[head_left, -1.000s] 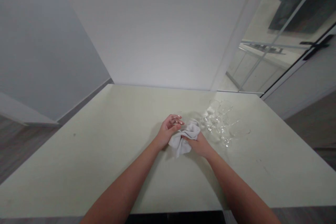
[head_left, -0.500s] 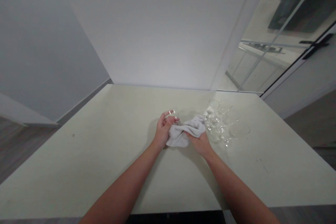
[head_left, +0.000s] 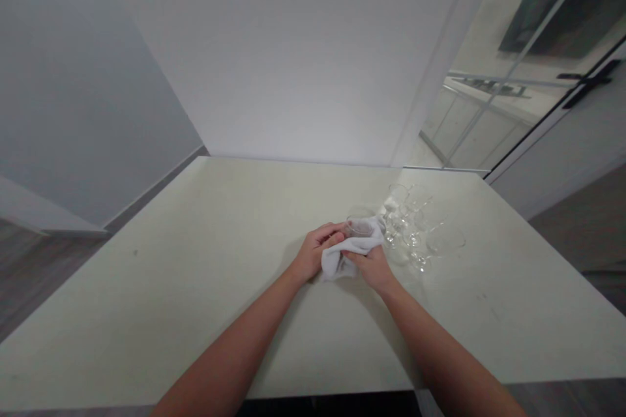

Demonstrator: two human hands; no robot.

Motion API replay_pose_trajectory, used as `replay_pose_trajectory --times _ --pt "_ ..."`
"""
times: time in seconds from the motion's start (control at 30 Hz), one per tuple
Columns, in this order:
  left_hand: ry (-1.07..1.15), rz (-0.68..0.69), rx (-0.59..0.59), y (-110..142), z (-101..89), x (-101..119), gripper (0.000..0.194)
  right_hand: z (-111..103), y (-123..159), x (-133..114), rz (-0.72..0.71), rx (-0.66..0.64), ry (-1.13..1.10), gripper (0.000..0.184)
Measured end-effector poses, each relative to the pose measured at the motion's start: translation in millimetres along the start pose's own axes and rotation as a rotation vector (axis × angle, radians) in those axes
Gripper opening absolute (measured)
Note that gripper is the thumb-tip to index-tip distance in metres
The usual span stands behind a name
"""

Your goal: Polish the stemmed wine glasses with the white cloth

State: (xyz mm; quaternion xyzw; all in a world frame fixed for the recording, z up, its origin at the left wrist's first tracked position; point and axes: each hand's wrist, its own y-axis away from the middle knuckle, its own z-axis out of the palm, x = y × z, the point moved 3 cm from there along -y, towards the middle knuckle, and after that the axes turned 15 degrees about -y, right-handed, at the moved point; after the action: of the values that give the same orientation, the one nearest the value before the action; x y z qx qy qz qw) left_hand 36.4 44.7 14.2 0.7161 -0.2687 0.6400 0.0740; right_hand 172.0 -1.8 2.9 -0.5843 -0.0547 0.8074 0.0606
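Between my hands, a clear drinking glass (head_left: 358, 227) is tilted, its round rim turned up and its lower part hidden by cloth and fingers. My left hand (head_left: 317, 249) is closed around the glass's left side. In my right hand (head_left: 373, 267) is a white cloth (head_left: 337, 263), gripped with the thumb on top. The cloth wraps the near and right sides of the glass, and one end hangs down below my hands. Just right of the cloth stands a cluster of several clear stemmed glasses (head_left: 405, 225), close to my right hand.
The pale table (head_left: 195, 287) runs up to a white wall (head_left: 293, 78) at the back. A single glass (head_left: 446, 239) marks the cluster's right side. Beyond the far right corner is a glass-paned partition (head_left: 489, 104) beside a door with a black handle (head_left: 589, 81).
My left hand has moved right, toward my right hand, and turned the glass so its rim faces up. The cloth is now bunched closer around the glass.
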Motion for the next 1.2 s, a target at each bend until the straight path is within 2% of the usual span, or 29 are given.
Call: replay_pose_trajectory --times 0.1,0.23,0.3,0.6,0.77,0.97,1.07,1.2 --pt "0.005 0.011 0.041 0 -0.6 -2 0.040 2 -1 -3 -0.024 0.008 0.040 0.036" --pt "-0.198 0.102 0.197 0 -5.9 0 0.031 1 0 -7 -0.057 0.078 0.101 0.033" --pt "-0.231 0.117 0.231 0 -7.4 1 0.026 0 0 -6 -0.056 0.100 0.131 0.031" --pt "-0.207 0.102 0.145 1 -7.3 4 0.026 -3 0 -5 -0.085 0.137 0.121 0.028" --pt "-0.164 0.130 0.084 0 -8.3 6 0.029 -3 -1 -5 -0.052 0.095 0.104 0.032" --pt "-0.161 0.152 -0.018 2 -6.4 6 0.036 -11 -3 -7 -0.091 0.206 0.091 0.033" --pt "-0.157 0.131 -0.036 3 -5.2 4 0.040 -12 -3 -7 -0.082 0.223 0.111 0.027" --pt "-0.130 0.106 -0.008 3 -4.9 1 0.040 -9 -2 -9 -0.098 0.171 0.114 0.026"
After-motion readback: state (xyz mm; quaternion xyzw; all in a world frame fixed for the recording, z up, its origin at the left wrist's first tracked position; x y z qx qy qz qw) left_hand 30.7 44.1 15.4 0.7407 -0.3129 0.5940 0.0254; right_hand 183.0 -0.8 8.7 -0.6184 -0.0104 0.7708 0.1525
